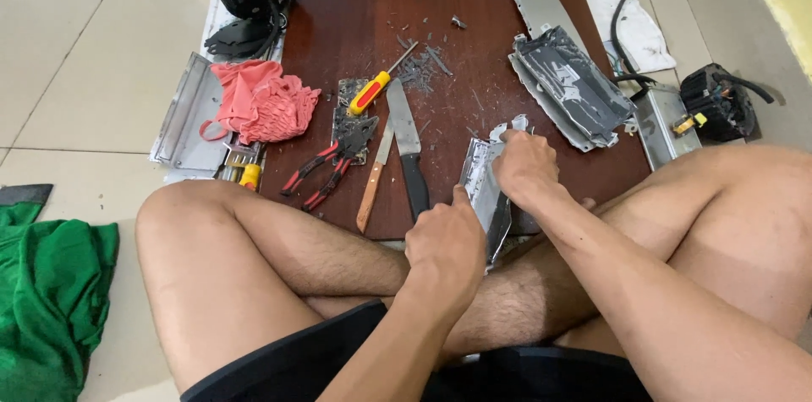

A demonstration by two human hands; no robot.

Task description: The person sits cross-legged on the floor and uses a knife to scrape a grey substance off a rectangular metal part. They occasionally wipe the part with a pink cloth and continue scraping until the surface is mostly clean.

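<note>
Head view: both hands grasp 1 bent silver metal strip [484, 191] at the brown board's [474, 38] near edge, left hand [446, 246] clenched low, right hand [526, 167] gripping its top; 2 knives [397, 157] lie just left.

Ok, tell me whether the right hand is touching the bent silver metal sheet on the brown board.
Touching. The head view shows the right hand closed over the bent silver metal sheet near its top edge.

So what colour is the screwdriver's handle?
The screwdriver handle is yellow and red, seen best in the head view, lying on the brown board.
</note>
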